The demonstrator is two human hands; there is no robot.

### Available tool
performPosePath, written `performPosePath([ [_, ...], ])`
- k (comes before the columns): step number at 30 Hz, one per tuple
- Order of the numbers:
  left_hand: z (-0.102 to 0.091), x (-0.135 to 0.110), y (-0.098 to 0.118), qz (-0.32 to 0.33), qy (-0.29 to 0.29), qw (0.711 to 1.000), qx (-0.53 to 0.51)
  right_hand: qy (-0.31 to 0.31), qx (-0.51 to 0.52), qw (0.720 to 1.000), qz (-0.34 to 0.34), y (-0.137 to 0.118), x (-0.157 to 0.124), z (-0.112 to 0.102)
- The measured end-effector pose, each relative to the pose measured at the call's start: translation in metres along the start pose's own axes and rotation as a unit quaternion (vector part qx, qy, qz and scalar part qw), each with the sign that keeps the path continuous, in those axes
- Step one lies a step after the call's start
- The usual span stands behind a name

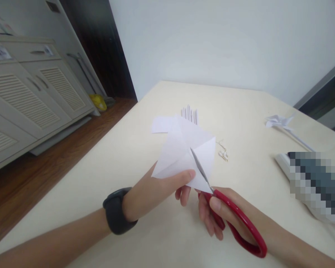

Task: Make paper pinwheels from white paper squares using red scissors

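A creased white paper sheet point(171, 158) is held above the table, its fold lines crossing near the middle. My left hand point(170, 186) is closed on its near edge, thumb on top and fingers underneath. My right hand point(220, 212) grips the red handles of a pair of scissors point(248, 223). One blade lies over the paper, along a line from the near corner toward the centre; the other blade is hidden beneath the sheet. A dark watch band point(117, 212) circles my left wrist.
Behind the sheet lie more white paper point(159, 124) and several thin rolled sticks point(188, 113). Small thin scraps point(223, 153) rest to the right. A paper pinwheel point(279, 121) on a stick and a partly blurred-out object point(315, 186) occupy the table's point(240, 108) right side.
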State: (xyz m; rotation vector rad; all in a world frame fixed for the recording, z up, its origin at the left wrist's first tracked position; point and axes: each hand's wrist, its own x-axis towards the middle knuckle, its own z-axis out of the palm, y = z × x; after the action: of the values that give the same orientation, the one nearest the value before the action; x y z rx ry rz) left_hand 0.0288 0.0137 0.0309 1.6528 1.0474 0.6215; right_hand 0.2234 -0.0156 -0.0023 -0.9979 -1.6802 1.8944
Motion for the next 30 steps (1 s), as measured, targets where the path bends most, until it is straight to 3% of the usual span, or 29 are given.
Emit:
performPosePath([
  [8,0.0012,-0.0008,-0.0064,-0.012,-0.030,0.999,-0.024,-0.001,0.026,0.999,-0.024,-0.0046,-0.0019,0.0014],
  [25,0.0007,0.0002,-0.0056,0.010,-0.014,1.000,-0.002,-0.007,0.005,1.000,-0.023,-0.0005,0.0032,0.0009],
  [30,0.0013,-0.0018,-0.0045,-0.015,-0.011,1.000,0.003,-0.013,0.006,1.000,-0.024,0.0003,0.0028,0.0026],
])
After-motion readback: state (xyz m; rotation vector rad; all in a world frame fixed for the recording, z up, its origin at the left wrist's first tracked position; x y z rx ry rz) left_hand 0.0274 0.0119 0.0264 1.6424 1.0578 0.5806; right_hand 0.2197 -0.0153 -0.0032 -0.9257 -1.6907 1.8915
